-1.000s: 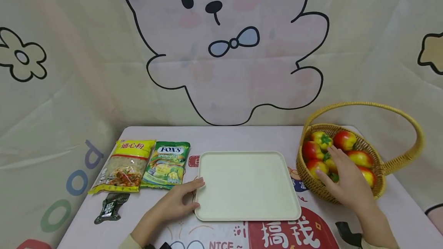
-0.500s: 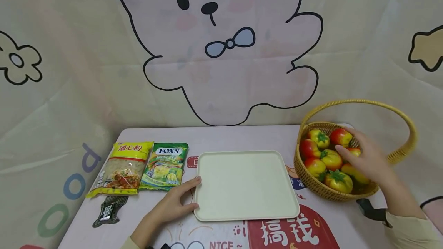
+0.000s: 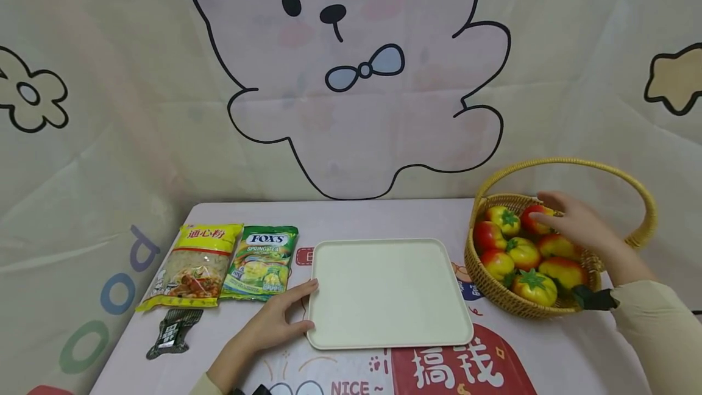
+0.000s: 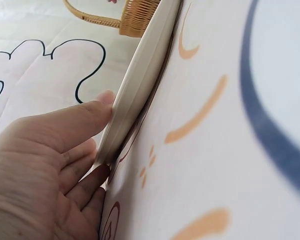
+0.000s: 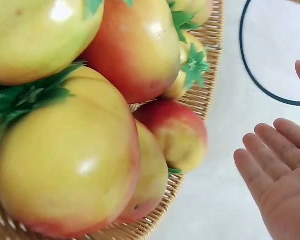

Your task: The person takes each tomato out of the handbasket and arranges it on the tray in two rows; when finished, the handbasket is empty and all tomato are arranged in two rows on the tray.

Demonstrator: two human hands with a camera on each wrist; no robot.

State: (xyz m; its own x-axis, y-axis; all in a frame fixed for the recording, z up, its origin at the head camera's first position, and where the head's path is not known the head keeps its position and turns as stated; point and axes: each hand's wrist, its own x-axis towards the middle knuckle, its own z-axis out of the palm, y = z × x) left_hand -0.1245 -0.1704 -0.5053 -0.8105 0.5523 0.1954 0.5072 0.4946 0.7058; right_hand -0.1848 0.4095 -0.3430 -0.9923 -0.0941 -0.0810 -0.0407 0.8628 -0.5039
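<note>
My left hand rests at the left edge of a cream rectangular tray, thumb and fingertips touching its rim. The left wrist view shows the thumb against the tray's side, with the other fingers bent loosely beside it. My right hand reaches over the back right of a wicker basket, close to a red fruit. In the right wrist view, that hand's straight fingers hold nothing. Several red and yellow fruits with green leafy caps, such as a yellow one, fill the basket.
A macaroni bag and a green FOX'S candy bag lie at the table's left. A small dark packet sits before them. The basket's tall handle arches over the fruit. A printed cloth wall stands behind.
My right hand has left the middle of the fruit and moved to the back right of the basket, uncovering more fruits. The left hand stays at the tray.
</note>
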